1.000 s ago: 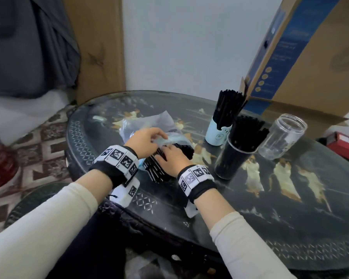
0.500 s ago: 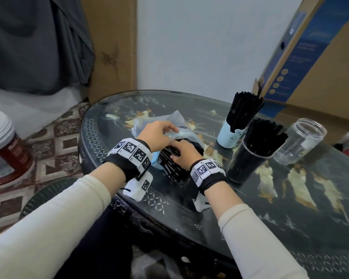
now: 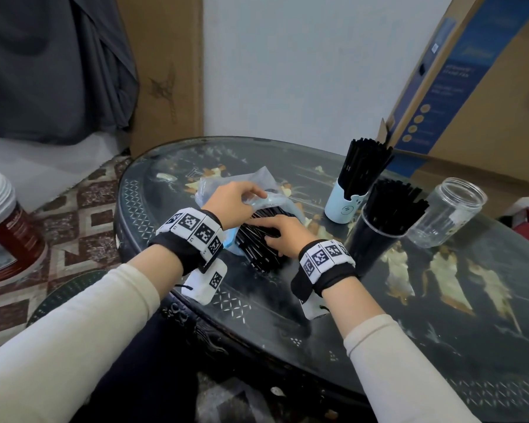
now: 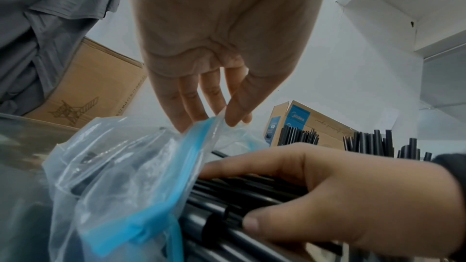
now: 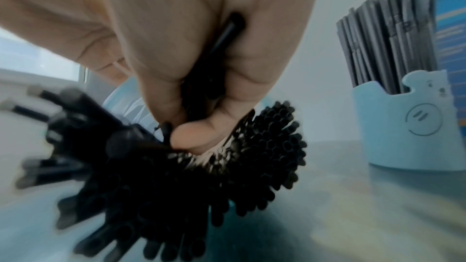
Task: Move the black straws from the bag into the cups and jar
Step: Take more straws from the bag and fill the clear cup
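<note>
Fingers [image 3: 258,222] among straws [image 3: 261,254], cups [image 3: 344,206] close beside

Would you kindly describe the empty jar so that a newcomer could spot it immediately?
Start at the round dark table with gold inlay, then look to its far right edge, just below the leaning cardboard box. There stands the clear glass jar, right of the light blue cup and the clear cup; unlike both, it holds no black straws.
</note>
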The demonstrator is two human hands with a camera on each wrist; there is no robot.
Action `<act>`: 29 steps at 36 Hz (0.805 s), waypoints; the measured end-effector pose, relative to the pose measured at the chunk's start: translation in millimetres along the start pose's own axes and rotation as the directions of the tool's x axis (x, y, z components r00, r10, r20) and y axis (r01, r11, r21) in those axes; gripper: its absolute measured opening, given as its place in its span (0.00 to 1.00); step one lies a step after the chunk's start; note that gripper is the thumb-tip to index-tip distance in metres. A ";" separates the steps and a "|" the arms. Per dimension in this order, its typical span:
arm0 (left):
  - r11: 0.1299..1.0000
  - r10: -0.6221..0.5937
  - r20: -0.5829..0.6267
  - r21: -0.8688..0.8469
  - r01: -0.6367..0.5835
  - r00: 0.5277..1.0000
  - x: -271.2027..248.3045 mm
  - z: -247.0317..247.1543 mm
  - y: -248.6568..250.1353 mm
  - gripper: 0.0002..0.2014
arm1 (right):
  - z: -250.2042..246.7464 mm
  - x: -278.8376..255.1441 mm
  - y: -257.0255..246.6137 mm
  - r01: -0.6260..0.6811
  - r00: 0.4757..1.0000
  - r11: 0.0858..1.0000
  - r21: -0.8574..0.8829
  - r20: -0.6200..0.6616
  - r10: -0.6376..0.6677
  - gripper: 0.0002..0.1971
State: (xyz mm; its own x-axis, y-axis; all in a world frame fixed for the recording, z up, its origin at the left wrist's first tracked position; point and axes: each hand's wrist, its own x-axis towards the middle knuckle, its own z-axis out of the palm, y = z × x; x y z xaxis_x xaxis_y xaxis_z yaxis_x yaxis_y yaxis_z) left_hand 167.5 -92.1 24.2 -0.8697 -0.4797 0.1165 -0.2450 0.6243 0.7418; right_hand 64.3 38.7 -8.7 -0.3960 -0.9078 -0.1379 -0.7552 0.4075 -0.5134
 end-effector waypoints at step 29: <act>0.914 0.337 0.252 0.142 -0.379 0.907 -3.6 89.5 49.3 0.12 | -93.5 -139.8 15.4 0.018 0.981 0.997 0.076 -0.194 -0.003 0.25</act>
State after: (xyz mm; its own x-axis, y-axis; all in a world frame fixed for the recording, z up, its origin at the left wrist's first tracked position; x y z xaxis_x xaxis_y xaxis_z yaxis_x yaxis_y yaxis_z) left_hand 120.3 -4.4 1.2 -0.9795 -0.0694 0.1890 0.0448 0.8402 0.5404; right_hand 59.2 181.2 81.9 -0.4878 -0.8724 0.0304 -0.7202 0.3826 -0.5787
